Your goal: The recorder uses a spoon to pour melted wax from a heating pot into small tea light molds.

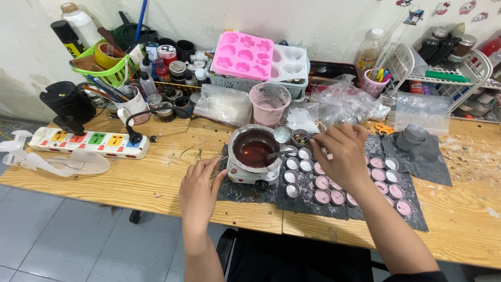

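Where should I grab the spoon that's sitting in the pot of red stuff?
Probably by the free end of the spoon handle, coming in from the right. Its bowl sits down in the red liquid of the metal pot, while the handle leans out over the right rim toward the small tin cups, so that end stays clean and reachable.

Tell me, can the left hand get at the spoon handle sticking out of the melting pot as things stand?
Probably yes. The left hand rests at the small burner's left edge, beside the pot. The spoon handle juts right over the rim; only open pot lies between, so it must cross the red liquid.
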